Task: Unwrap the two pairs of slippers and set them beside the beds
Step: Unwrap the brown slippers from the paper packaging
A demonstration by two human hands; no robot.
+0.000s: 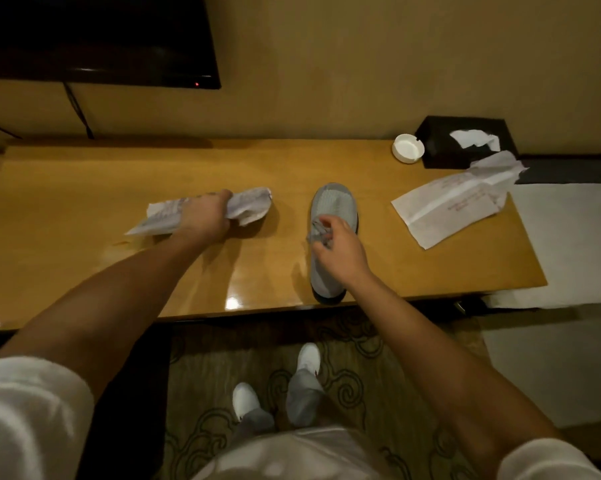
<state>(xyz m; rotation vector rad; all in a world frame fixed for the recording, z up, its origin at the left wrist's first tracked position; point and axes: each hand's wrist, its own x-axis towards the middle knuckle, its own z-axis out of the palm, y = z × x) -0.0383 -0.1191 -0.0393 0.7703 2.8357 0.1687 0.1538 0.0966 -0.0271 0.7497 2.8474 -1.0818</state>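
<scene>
A grey pair of slippers (332,202), stacked flat, lies toe-away on the wooden desk (84,188) near its front edge. My right hand (340,249) pinches the upper strap of the top slipper at its middle. My left hand (205,216) is closed on a crumpled white paper wrapper (250,204), pressing it onto the desk to the left of the slippers. A second white paper packet (451,206), flat with a torn end, lies at the desk's right side.
A white ashtray (408,148) and a black tissue box (465,140) stand at the back right. A dark television (95,36) hangs on the wall at top left. Below the desk edge are patterned carpet (202,368) and my feet in white shoes (309,358).
</scene>
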